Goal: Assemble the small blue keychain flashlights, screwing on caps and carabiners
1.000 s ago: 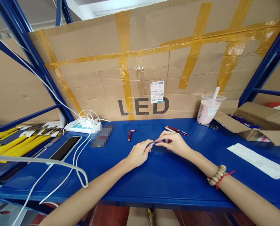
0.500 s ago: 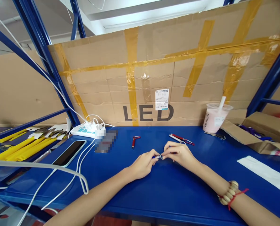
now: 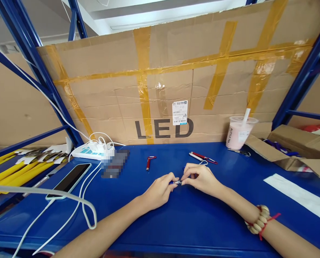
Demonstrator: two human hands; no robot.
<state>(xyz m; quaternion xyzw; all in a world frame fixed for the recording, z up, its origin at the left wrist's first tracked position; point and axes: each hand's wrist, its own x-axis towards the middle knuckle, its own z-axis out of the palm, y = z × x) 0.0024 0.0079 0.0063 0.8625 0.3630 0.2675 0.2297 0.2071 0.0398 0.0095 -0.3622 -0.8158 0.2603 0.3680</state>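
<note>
Over the blue tabletop (image 3: 160,225), my left hand (image 3: 160,191) pinches a small blue-and-silver cylinder (image 3: 176,182) between thumb and fingertips. My right hand (image 3: 201,179) is closed in a pinch at the cylinder's silver right end, and its fingertips hide the exact point of contact. A bit of blue shows behind the right index finger, too small to name. Beyond the hands lie a small red tube with a strap (image 3: 148,164) and, farther right, a silver pen-like tube (image 3: 195,156) beside a red one (image 3: 205,158).
At left are a phone (image 3: 70,181), a white power strip (image 3: 91,152) and loose white cables (image 3: 80,200). A pink drink cup (image 3: 236,134), an open cardboard box (image 3: 286,161) and a white paper strip (image 3: 296,195) stand or lie at right. A large cardboard sheet (image 3: 116,111) backs the table.
The whole view has shifted slightly, so things appear farther left. Both hands keep their pinch at the cylinder, which shows a little more of its blue part.
</note>
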